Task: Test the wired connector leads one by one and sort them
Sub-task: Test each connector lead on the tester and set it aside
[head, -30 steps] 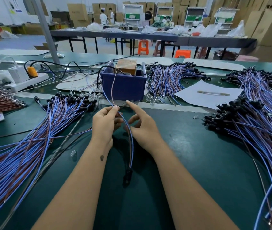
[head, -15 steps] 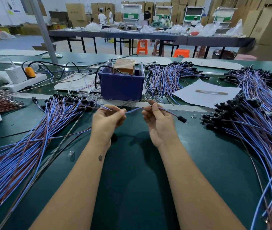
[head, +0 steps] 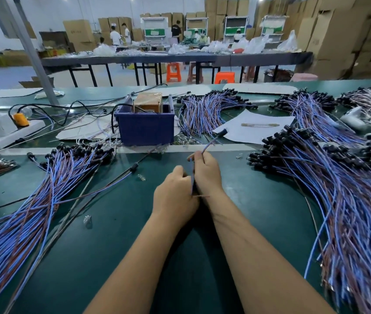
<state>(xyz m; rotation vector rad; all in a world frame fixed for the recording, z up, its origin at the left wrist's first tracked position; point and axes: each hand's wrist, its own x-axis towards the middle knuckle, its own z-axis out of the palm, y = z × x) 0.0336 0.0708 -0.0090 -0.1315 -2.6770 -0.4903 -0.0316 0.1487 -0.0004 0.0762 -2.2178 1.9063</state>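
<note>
Connector leads cover your bench in thin, flexible strands of blue and brown insulated wire, each ending in a small black cylindrical plug. Going from your left, a white plastic power strip [head: 14, 134] with an orange plug sits at the far edge, and a broad fan of leads [head: 35, 200] spreads over the smooth dark green mat [head: 116, 234], its black plugs clustered near the pale strip across the bench. A tiny clear glass bulb [head: 87, 221] lies loose on the mat beside that fan. Further in stands a blue plastic bin [head: 146, 129] holding a brown cardboard-coloured block. Your left hand [head: 175, 198] is curled, fingers closed around the lower end of a single lead [head: 211, 142], whose bare brown tip pokes out sideways by the wrist. Your right hand [head: 206, 172] touches the left and grips the same lead higher up, thumb and fingers pinching it; from there it rises and tilts to the right, its black plug blurred above a white paper sheet [head: 254, 126]. A slim pen-like rod rests on that sheet. On your right lies a much thicker heap of leads [head: 338, 200], plugs bunched toward the middle.
</note>
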